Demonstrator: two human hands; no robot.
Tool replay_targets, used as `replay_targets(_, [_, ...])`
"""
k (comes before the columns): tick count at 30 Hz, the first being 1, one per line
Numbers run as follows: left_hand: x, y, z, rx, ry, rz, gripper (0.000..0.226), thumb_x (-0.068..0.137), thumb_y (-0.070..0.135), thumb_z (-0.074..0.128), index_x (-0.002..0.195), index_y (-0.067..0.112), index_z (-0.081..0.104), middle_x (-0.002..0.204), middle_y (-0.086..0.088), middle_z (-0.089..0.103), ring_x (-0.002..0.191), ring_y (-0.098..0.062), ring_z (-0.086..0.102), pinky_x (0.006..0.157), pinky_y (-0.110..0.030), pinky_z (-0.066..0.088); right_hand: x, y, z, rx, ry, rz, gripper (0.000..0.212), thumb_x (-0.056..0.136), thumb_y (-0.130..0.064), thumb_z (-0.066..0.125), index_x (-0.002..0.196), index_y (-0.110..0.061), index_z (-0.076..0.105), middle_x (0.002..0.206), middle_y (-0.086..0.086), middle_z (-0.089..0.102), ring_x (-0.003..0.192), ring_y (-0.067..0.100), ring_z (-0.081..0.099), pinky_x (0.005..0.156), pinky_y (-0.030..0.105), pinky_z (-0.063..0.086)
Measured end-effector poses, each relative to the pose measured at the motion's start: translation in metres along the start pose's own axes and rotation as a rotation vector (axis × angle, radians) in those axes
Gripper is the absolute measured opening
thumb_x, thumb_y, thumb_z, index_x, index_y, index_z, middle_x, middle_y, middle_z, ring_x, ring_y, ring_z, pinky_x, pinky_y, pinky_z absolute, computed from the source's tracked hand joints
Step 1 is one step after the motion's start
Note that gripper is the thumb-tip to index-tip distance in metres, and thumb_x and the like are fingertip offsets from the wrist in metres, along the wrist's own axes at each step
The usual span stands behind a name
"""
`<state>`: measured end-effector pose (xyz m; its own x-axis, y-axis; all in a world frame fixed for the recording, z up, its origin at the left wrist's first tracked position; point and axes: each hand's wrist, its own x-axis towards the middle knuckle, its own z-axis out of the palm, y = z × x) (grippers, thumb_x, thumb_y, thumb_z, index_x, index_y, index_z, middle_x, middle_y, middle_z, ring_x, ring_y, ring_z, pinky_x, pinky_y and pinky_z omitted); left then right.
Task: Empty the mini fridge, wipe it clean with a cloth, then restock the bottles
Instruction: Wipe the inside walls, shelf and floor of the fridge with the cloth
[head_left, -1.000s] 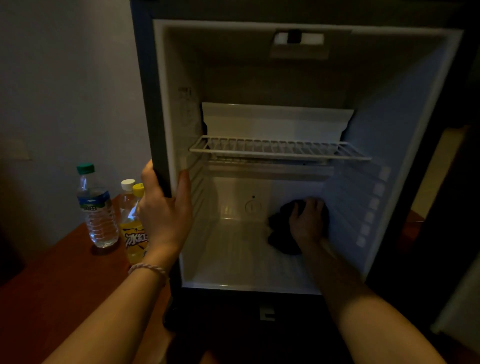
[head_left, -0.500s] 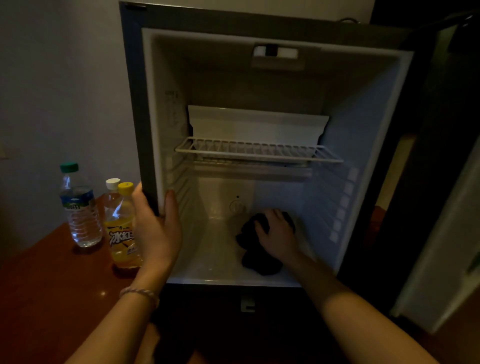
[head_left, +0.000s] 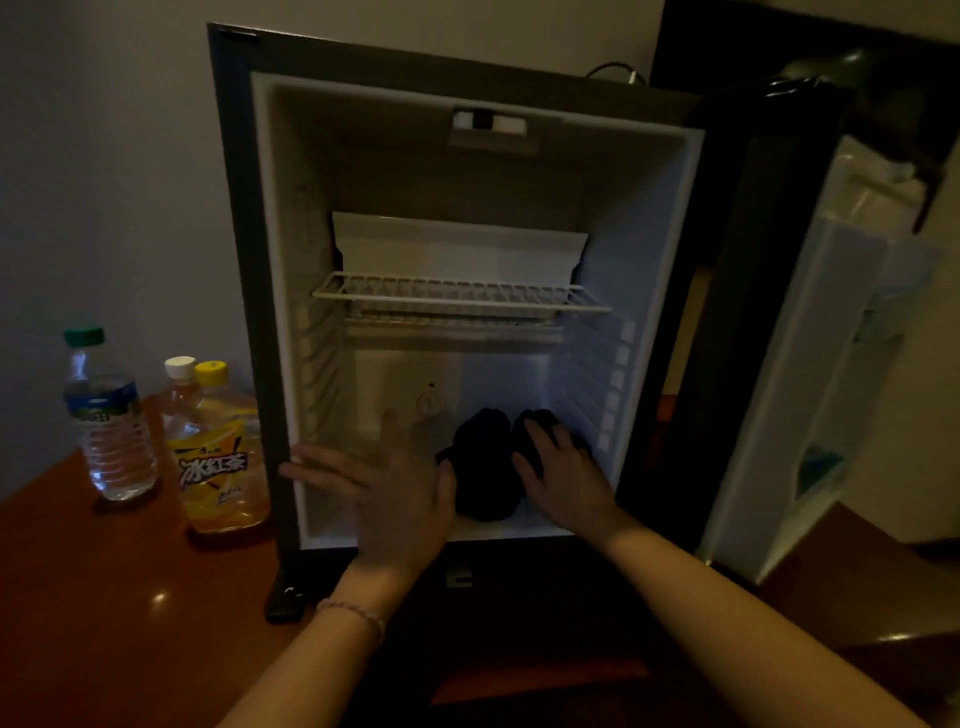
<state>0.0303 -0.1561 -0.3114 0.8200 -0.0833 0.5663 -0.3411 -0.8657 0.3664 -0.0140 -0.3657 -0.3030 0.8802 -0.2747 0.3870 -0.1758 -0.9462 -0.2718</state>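
Observation:
The mini fridge (head_left: 270, 312) stands open on a wooden table, with no bottles inside. A dark cloth (head_left: 483, 467) lies bunched on the fridge floor. My right hand (head_left: 561, 478) rests on the cloth's right part with its fingers curled over it. My left hand (head_left: 384, 488) hovers with spread, straight fingers in front of the fridge opening, just left of the cloth, holding nothing. Left of the fridge stand a water bottle with a green cap (head_left: 106, 415), a yellow-capped iced tea bottle (head_left: 221, 457) and a white-capped bottle (head_left: 179, 389) behind it.
A white wire shelf (head_left: 457, 296) spans the middle of the fridge. The fridge door (head_left: 810, 374) hangs open to the right. The brown table (head_left: 78, 597) extends to the left front. A wall rises behind the bottles.
My left hand has let go of the fridge's left edge and moved right, in front of the opening. My right hand has slid the cloth across the fridge floor.

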Motion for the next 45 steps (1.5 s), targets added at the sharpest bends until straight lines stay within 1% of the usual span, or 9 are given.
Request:
replay_targets(2, [0.005, 0.002, 0.009, -0.026, -0.116, 0.155, 0.086, 0.093, 0.066, 0.016, 0.155, 0.008, 0.021, 0.161, -0.034, -0.002, 0.146, -0.054, -0.014, 0.110, -0.078, 0.003, -0.016, -0.003, -0.016, -0.021, 0.014, -0.026, 0.060, 0.102, -0.049, 0.039, 0.154, -0.025, 0.024, 0.154, 0.010, 0.031, 0.131, 0.037, 0.043, 0.106, 0.044, 0.042])
replay_targets(8, [0.006, 0.050, 0.022, -0.379, -0.404, 0.176, 0.082, 0.096, 0.066, 0.040, 0.158, 0.029, 0.001, 0.165, -0.008, -0.003, 0.148, -0.043, 0.000, 0.117, -0.056, 0.015, -0.077, -0.007, -0.087, -0.185, 0.489, -0.119, 0.033, 0.092, -0.031, 0.059, 0.114, -0.006, 0.062, 0.107, 0.012, 0.057, 0.096, 0.034, 0.055, 0.074, 0.043, 0.053])
replay_targets(16, [0.036, 0.123, 0.054, -0.414, -0.666, 0.163, 0.089, 0.084, 0.084, 0.037, 0.154, 0.052, -0.008, 0.167, -0.003, -0.015, 0.142, -0.054, -0.027, 0.106, -0.080, -0.004, -0.073, 0.013, -0.194, -0.324, 0.968, -0.028, 0.048, 0.087, -0.040, 0.065, 0.122, -0.008, 0.059, 0.129, 0.020, 0.046, 0.120, 0.040, 0.041, 0.101, 0.040, 0.034])
replay_targets(20, [0.039, 0.141, 0.075, -0.245, -0.612, 0.202, 0.061, 0.098, 0.065, 0.030, 0.154, 0.050, 0.010, 0.166, -0.001, 0.004, 0.144, -0.055, -0.013, 0.106, -0.080, 0.011, -0.063, 0.028, -0.205, -0.251, 0.977, -0.070, 0.059, 0.087, -0.044, 0.060, 0.136, -0.012, 0.047, 0.139, 0.020, 0.038, 0.128, 0.036, 0.034, 0.109, 0.026, 0.019])
replay_targets(23, [0.039, 0.133, 0.091, -0.049, -0.483, 0.321, 0.061, 0.095, 0.065, 0.031, 0.151, 0.047, 0.015, 0.159, -0.004, 0.019, 0.138, -0.054, 0.017, 0.100, -0.068, 0.035, -0.054, 0.034, -0.198, -0.255, 1.000, -0.089, 0.065, 0.087, -0.047, 0.057, 0.140, -0.015, 0.038, 0.141, 0.017, 0.036, 0.129, 0.036, 0.034, 0.110, 0.032, 0.022])
replay_targets(26, [0.051, 0.119, 0.101, -0.073, -0.406, 0.297, 0.071, 0.087, 0.079, 0.017, 0.151, 0.048, 0.011, 0.156, -0.004, 0.028, 0.130, -0.044, 0.036, 0.098, -0.056, 0.038, -0.044, 0.032, -0.193, -0.267, 1.034, -0.072, 0.069, 0.087, -0.046, 0.061, 0.141, -0.014, 0.034, 0.141, 0.015, 0.036, 0.131, 0.036, 0.036, 0.108, 0.040, 0.027])
replay_targets(31, [0.065, 0.113, 0.093, -0.079, -0.469, 0.040, 0.096, 0.083, 0.078, 0.044, 0.153, 0.048, -0.013, 0.160, -0.017, 0.006, 0.140, -0.055, 0.015, 0.105, -0.069, 0.024, -0.032, 0.023, -0.203, -0.247, 1.067, -0.023, 0.073, 0.088, -0.052, 0.055, 0.143, -0.011, 0.032, 0.138, 0.012, 0.035, 0.130, 0.033, 0.034, 0.104, 0.041, 0.029])
replay_targets(34, [0.066, 0.108, 0.099, -0.121, -0.532, 0.082, 0.084, 0.079, 0.070, 0.046, 0.152, 0.042, 0.014, 0.158, -0.014, 0.022, 0.138, -0.049, 0.026, 0.105, -0.066, 0.033, -0.022, 0.014, -0.217, -0.242, 1.037, 0.072, 0.083, 0.085, -0.060, 0.053, 0.148, -0.013, 0.025, 0.147, 0.009, 0.028, 0.137, 0.032, 0.024, 0.103, 0.049, 0.031])
replay_targets(45, [0.036, 0.147, 0.038, -0.933, -0.158, -0.001, 0.046, 0.073, 0.047, 0.073, 0.113, 0.029, 0.061, 0.108, 0.001, 0.066, 0.098, -0.020, 0.065, 0.083, -0.039, 0.055, 0.014, -0.006, -0.285, -0.100, 1.010, -0.052, 0.087, 0.091, -0.053, 0.054, 0.155, -0.008, 0.016, 0.159, 0.016, 0.021, 0.148, 0.030, 0.018, 0.119, 0.043, 0.019])
